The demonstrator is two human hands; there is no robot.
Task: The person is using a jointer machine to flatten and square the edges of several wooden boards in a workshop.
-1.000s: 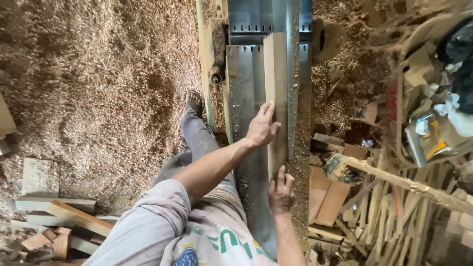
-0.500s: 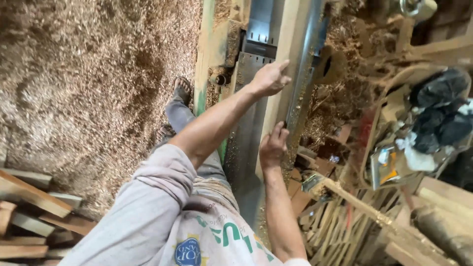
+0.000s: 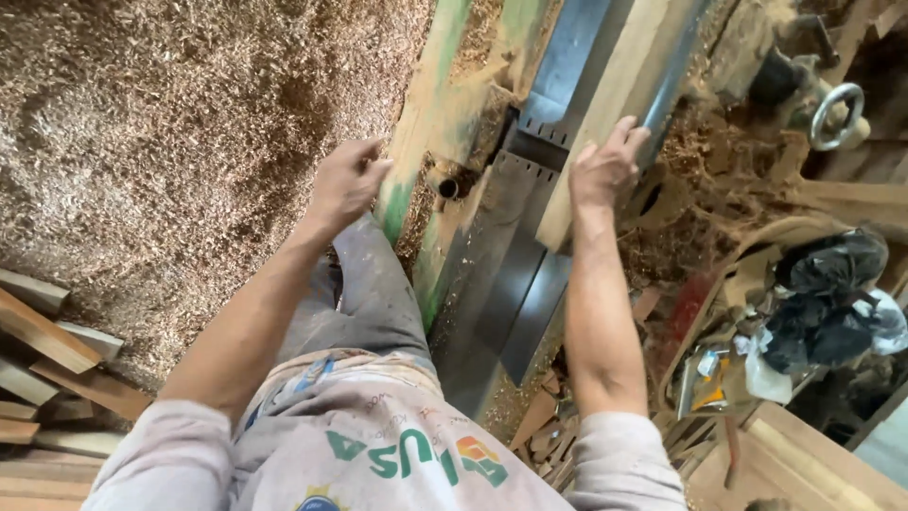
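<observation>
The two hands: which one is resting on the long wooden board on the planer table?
The right hand presses on the near end of the wooden board. The left hand is off the board, loosely closed beside the machine's green edge.

Your path along the steel jointer table lies open — only the pale board blocks its right side.

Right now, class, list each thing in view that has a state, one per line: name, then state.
Left hand: off the board, loosely curled, holding nothing.
Right hand: pressed on the board's near end.
Board: lying lengthwise on the planer bed.
Planer bed: bare steel near the person.
Floor: covered in shavings.
</observation>
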